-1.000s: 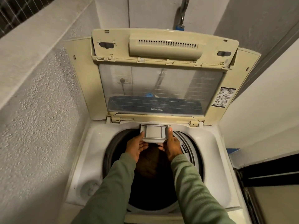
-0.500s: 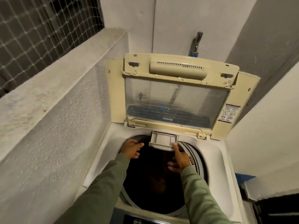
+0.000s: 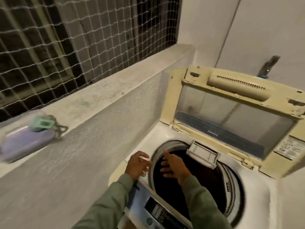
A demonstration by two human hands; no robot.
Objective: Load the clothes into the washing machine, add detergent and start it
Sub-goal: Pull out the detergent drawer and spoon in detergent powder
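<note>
The top-loading washing machine (image 3: 165, 134) stands at the lower right with its yellowed lid (image 3: 231, 121) raised against the wall. Its drum (image 3: 203, 182) is dark, and what lies inside is hard to make out. The small grey detergent drawer (image 3: 203, 156) sticks out over the drum's far rim. My left hand (image 3: 137, 164) rests on the machine's left rim, fingers loosely bent, with nothing in it as far as the blur shows. My right hand (image 3: 173, 166) hovers over the drum's left side, fingers spread and empty. A clear box with a green latch and purple contents (image 3: 28, 138) sits on the ledge.
A rough concrete ledge (image 3: 115, 90) runs along the left, with netting (image 3: 82, 38) above it. The control panel (image 3: 156, 212) lies along the machine's near edge. A tap (image 3: 269, 66) is fixed to the white wall behind the lid.
Both hands let go of the detergent drawer and drew back to the drum's left side. The view swung left, which brings the ledge and the box into sight.
</note>
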